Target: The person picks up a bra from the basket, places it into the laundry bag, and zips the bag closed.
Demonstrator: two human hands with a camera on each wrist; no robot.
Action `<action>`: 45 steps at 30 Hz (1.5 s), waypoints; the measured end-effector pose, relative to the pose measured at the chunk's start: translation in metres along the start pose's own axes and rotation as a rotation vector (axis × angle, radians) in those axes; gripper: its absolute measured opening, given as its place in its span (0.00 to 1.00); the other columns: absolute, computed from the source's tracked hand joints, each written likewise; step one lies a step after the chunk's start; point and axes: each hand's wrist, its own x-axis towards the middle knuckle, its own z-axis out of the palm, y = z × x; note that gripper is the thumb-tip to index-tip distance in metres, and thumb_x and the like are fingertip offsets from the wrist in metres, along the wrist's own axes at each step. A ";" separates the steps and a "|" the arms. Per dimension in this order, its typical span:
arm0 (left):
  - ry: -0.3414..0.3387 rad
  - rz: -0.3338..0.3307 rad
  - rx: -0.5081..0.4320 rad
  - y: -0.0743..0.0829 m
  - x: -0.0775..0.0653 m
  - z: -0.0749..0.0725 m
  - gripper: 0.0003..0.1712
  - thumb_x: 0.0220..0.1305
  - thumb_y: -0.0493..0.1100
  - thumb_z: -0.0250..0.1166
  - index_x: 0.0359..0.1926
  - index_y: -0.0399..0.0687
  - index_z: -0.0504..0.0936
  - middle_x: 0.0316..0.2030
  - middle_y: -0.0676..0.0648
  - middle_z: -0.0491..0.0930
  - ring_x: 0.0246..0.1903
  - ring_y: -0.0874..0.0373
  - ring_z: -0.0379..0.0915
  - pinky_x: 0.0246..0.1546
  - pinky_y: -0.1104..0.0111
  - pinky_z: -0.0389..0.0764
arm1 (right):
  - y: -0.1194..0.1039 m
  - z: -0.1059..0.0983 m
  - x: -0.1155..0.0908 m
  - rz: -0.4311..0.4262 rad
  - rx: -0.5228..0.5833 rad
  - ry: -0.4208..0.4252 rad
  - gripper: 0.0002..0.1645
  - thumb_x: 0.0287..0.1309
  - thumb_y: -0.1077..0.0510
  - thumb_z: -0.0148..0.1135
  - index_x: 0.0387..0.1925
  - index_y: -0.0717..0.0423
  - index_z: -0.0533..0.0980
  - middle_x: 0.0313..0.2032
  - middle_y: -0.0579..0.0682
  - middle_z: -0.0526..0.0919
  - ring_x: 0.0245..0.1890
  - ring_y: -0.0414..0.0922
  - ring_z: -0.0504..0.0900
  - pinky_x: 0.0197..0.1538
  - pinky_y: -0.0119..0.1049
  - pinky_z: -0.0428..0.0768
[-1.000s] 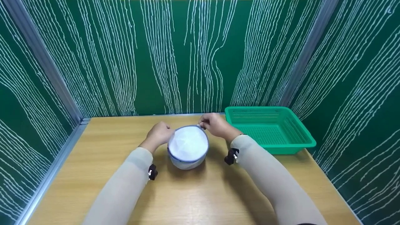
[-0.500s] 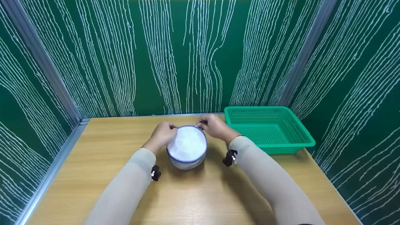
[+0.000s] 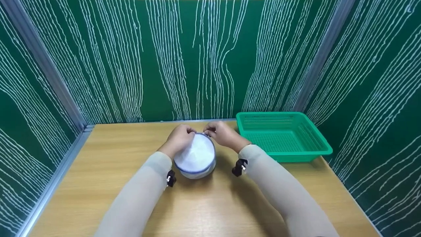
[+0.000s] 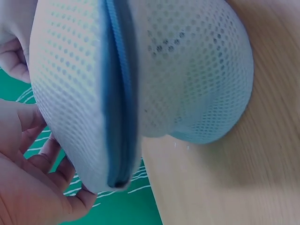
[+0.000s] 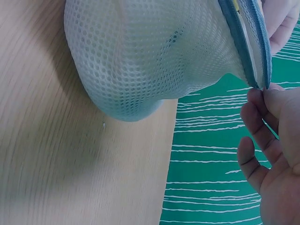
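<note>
At the far side of the bag (image 3: 197, 153), the left hand (image 3: 181, 136) is pinching its edge, the right hand (image 3: 223, 134) the zip (image 5: 241, 47), apparently working it; sliding is probably needing tautness.

A round white mesh bag with a blue rim (image 3: 196, 156) sits on the light brown wooden tabletop (image 3: 111, 161). A green plastic box-shaped basket (image 3: 301, 153) sits at the tabletop's back right corner.

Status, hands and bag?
Left hand holding mesh bag, right hand pinching its blue rim. Rim parted near right hand. Nothing blocking; green basket off right.
</note>
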 end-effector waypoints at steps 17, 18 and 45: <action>0.052 -0.009 0.084 -0.002 0.001 0.002 0.11 0.89 0.48 0.59 0.54 0.52 0.88 0.57 0.47 0.83 0.57 0.46 0.79 0.69 0.46 0.83 | 0.002 -0.001 -0.002 -0.076 -0.016 -0.012 0.09 0.83 0.61 0.65 0.51 0.51 0.91 0.49 0.51 0.94 0.50 0.47 0.91 0.57 0.43 0.94; 0.057 -0.013 0.084 -0.002 0.001 0.002 0.12 0.89 0.48 0.60 0.55 0.52 0.88 0.57 0.46 0.83 0.57 0.46 0.79 0.68 0.46 0.84 | 0.003 -0.002 -0.002 -0.066 -0.017 -0.016 0.09 0.83 0.61 0.65 0.51 0.51 0.91 0.50 0.51 0.94 0.50 0.47 0.91 0.57 0.43 0.94; 0.131 -0.182 0.023 -0.029 -0.008 -0.016 0.17 0.89 0.48 0.54 0.38 0.49 0.78 0.38 0.46 0.69 0.41 0.49 0.74 0.39 0.59 0.76 | 0.009 -0.007 -0.008 -0.034 -0.017 0.006 0.08 0.82 0.62 0.66 0.48 0.52 0.90 0.46 0.51 0.93 0.45 0.45 0.88 0.52 0.40 0.93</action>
